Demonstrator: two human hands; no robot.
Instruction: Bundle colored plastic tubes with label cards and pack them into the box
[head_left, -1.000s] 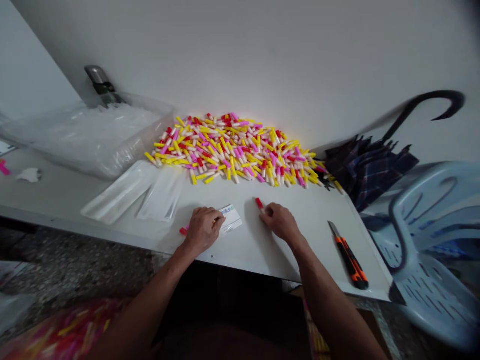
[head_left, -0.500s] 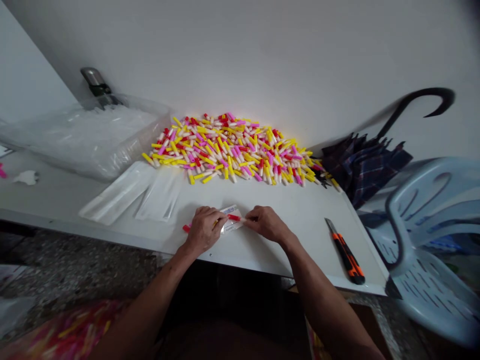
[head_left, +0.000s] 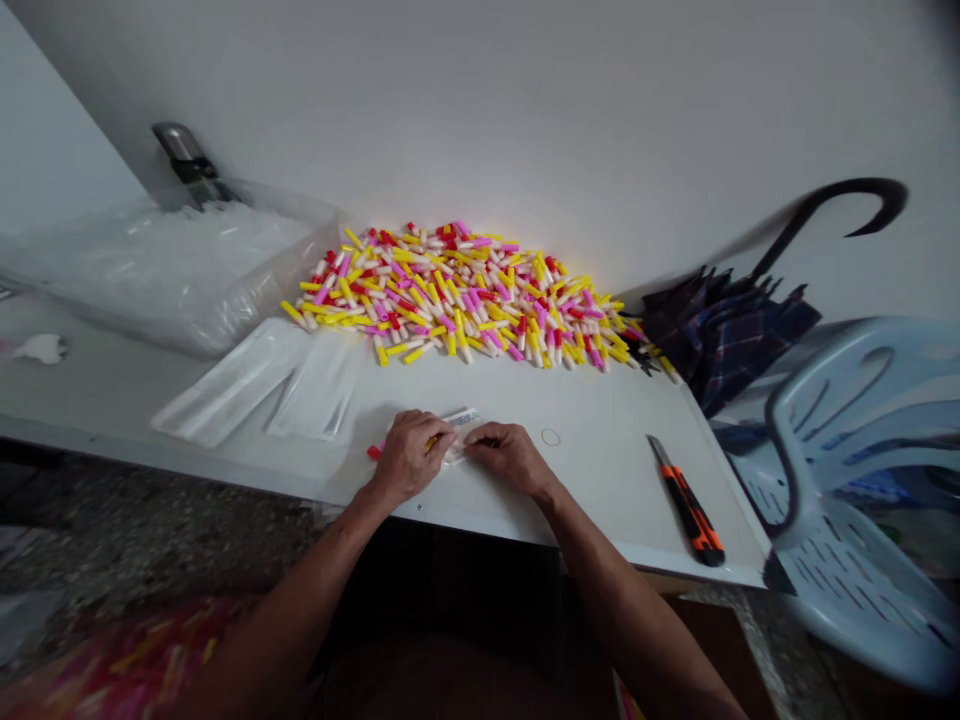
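Note:
My left hand (head_left: 412, 455) is closed, its fingers curled round small coloured plastic tubes. A red tube end (head_left: 373, 453) sticks out on its left side, and a bit of yellow shows by the thumb. Just beyond the fingertips lies a small white printed packet (head_left: 463, 417), partly covered by both hands. My right hand (head_left: 510, 458) is pinched shut close beside the left one, at the packet's near right corner. What its fingertips hold is hidden. A thin pale ring (head_left: 551, 437), like a rubber band, rests on the table right of my right hand.
A heap of pink, yellow, red and white tubes (head_left: 465, 295) lies against the wall. Clear plastic sleeves (head_left: 225, 390) and a large clear bag (head_left: 180, 270) are at left. An orange-black utility knife (head_left: 690, 510), an umbrella (head_left: 727, 330) and a blue chair (head_left: 862, 480) are at right.
My right hand has moved left, closer to my left hand. The red tube between the hands is no longer visible, and the thin ring now shows on the table.

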